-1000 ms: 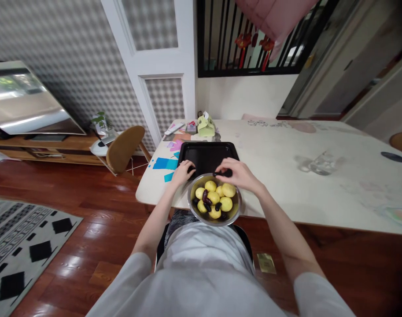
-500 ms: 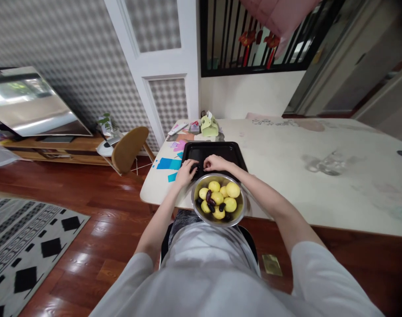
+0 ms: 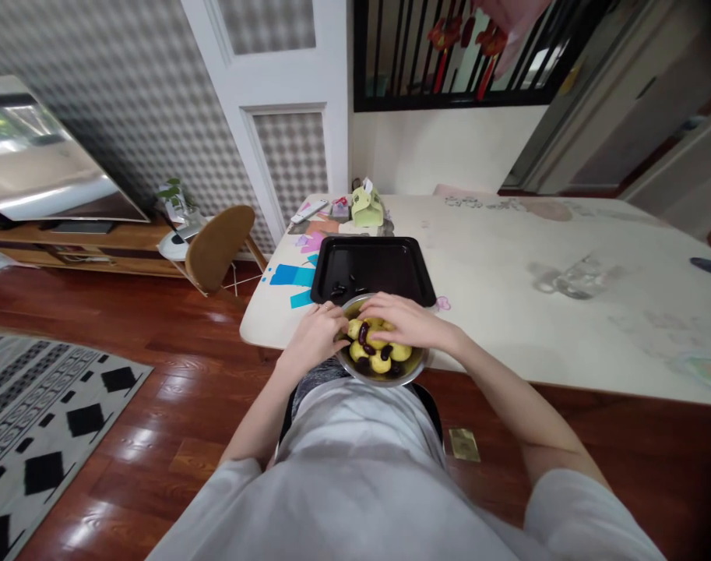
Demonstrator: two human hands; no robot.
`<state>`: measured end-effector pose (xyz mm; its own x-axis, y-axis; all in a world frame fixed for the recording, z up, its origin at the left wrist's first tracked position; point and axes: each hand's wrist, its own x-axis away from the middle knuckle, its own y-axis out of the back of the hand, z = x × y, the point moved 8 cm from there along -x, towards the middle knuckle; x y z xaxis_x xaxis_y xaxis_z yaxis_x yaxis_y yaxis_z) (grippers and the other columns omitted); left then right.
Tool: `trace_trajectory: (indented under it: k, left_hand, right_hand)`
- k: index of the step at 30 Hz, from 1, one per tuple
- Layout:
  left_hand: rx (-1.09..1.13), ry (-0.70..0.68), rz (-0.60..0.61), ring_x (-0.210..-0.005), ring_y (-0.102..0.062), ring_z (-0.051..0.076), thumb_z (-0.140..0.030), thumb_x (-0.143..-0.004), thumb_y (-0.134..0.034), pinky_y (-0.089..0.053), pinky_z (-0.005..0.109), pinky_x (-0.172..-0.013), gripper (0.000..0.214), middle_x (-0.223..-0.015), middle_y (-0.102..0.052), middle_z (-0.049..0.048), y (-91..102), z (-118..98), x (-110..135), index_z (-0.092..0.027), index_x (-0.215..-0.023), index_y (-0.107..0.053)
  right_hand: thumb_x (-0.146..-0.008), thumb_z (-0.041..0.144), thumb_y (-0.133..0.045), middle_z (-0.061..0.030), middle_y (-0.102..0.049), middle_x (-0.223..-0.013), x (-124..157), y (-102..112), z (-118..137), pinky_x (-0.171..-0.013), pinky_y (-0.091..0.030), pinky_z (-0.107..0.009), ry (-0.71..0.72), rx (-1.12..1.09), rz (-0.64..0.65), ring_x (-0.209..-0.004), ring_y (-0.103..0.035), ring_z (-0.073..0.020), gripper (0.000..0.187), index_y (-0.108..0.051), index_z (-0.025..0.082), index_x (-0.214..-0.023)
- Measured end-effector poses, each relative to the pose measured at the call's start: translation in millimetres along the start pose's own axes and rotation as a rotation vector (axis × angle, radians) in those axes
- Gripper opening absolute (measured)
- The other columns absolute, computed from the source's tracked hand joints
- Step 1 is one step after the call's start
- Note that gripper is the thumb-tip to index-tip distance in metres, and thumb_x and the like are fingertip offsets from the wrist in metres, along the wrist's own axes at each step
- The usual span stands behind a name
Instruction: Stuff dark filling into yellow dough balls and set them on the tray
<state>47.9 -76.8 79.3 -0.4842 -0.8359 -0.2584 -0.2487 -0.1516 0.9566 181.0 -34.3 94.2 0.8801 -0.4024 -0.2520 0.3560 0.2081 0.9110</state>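
A steel bowl [image 3: 416, 372] sits close to my body at the table edge. It holds several yellow lemons [image 3: 400, 352] and several dark, grape-like oval fruits [image 3: 368, 350]. My left hand [image 3: 317, 331] is at the bowl's left rim, with fingertips and thumb drawn together at the inner side; what they pinch, if anything, is hidden. From the right, my right hand [image 3: 403, 318] reaches over the far rim, fingers stretched above the lemons and thumb apart. Just beyond the bowl lies a black baking tray [image 3: 384, 261], with several dark oval fruits [image 3: 339, 289] near its front left.
The white table [image 3: 495, 273] extends to the right, with a clear glass vessel [image 3: 580, 279] on it. A green tissue box [image 3: 367, 209] and white remote [image 3: 309, 211] lie behind the tray. A wooden chair [image 3: 219, 248] stands at the left.
Both hands have moved back from the tray to the bowl. The left is now at its left rim, the right over the lemons. The view has shifted slightly.
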Motion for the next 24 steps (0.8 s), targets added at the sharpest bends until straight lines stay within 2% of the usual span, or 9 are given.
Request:
trace_trajectory:
  k: [3,8,11,14,17,20,22,24]
  left_hand:
    - [-0.096,0.018,0.023,-0.101,-0.062,0.03,-0.02,-0.08,-0.087,-0.052,0.042,-0.084,0.015,-0.095,-0.071,0.0084,-11.4,-3,-5,-0.02,-0.083,-0.072]
    - [-0.154,0.086,0.087,-0.102,-0.064,0.032,-0.015,-0.076,-0.086,-0.055,0.042,-0.082,0.014,-0.093,-0.073,0.0116,-20.9,-8,-16,-0.019,-0.076,-0.072]
    - [-0.146,0.138,0.184,-0.108,-0.063,0.034,-0.013,-0.079,-0.082,-0.054,0.043,-0.086,0.009,-0.098,-0.074,0.0138,-17.3,-13,-17,-0.018,-0.08,-0.075]
    - [-0.146,0.167,0.204,-0.112,-0.063,0.032,-0.015,-0.085,-0.078,-0.053,0.04,-0.091,0.003,-0.103,-0.074,0.0127,-2.4,-14,-11,-0.017,-0.086,-0.077]
    - [-0.102,0.233,0.099,-0.111,-0.063,0.029,-0.018,-0.09,-0.074,-0.053,0.038,-0.091,0.004,-0.105,-0.075,0.0094,21.6,0,-1,-0.018,-0.091,-0.078]
    - [-0.018,0.298,-0.092,-0.107,-0.065,0.027,-0.022,-0.092,-0.073,-0.052,0.038,-0.093,0.006,-0.105,-0.075,0.0066,43.0,28,4,-0.02,-0.093,-0.078]
    - [0.024,0.352,-0.224,-0.105,-0.065,0.026,-0.023,-0.093,-0.072,-0.051,0.038,-0.097,0.006,-0.105,-0.075,0.0059,47.9,51,3,-0.021,-0.091,-0.077]
    - [0.053,0.423,-0.32,-0.105,-0.065,0.027,-0.022,-0.092,-0.072,-0.05,0.04,-0.1,0.005,-0.105,-0.074,0.0063,41.7,72,-2,-0.021,-0.09,-0.077]
  right_hand:
    - [-0.089,0.03,-0.079,-0.0108,-0.069,-0.134,1,-17,12,-0.108,-0.05,-0.045,0.018,0.066,0.059,-0.125,-0.063,-0.0286,0.039,-0.07,0.023,-0.127]
    - [-0.09,0.019,-0.075,-0.0106,-0.072,-0.114,-4,-28,11,-0.102,-0.052,-0.043,-0.033,0.097,0.072,-0.11,-0.066,-0.0267,0.024,-0.073,0.021,-0.115]
    - [-0.091,0.014,-0.071,-0.009,-0.07,-0.109,-5,-27,10,-0.096,-0.054,-0.039,-0.047,0.032,0.063,-0.105,-0.067,-0.0248,0.02,-0.073,0.02,-0.109]
    - [-0.093,0.012,-0.065,-0.0085,-0.07,-0.108,-6,-17,4,-0.094,-0.054,-0.037,-0.049,-0.09,0.034,-0.103,-0.067,-0.0228,0.017,-0.074,0.018,-0.105]
    - [-0.095,0.015,-0.062,-0.0073,-0.07,-0.106,-10,3,-16,-0.09,-0.053,-0.033,-0.061,-0.226,-0.057,-0.097,-0.068,-0.0198,0.015,-0.074,0.018,-0.104]
    - [-0.092,0.02,-0.065,-0.0061,-0.07,-0.099,-21,19,-54,-0.08,-0.053,-0.029,-0.137,-0.282,-0.178,-0.09,-0.067,-0.0181,0.013,-0.075,0.018,-0.1]
    - [-0.088,0.022,-0.067,-0.0058,-0.071,-0.095,-30,21,-86,-0.075,-0.052,-0.028,-0.229,-0.293,-0.232,-0.086,-0.067,-0.0177,0.011,-0.075,0.017,-0.096]
    - [-0.084,0.02,-0.069,-0.0052,-0.073,-0.091,-41,12,-114,-0.077,-0.052,-0.028,-0.333,-0.333,-0.223,-0.083,-0.068,-0.0171,0.01,-0.075,0.016,-0.092]
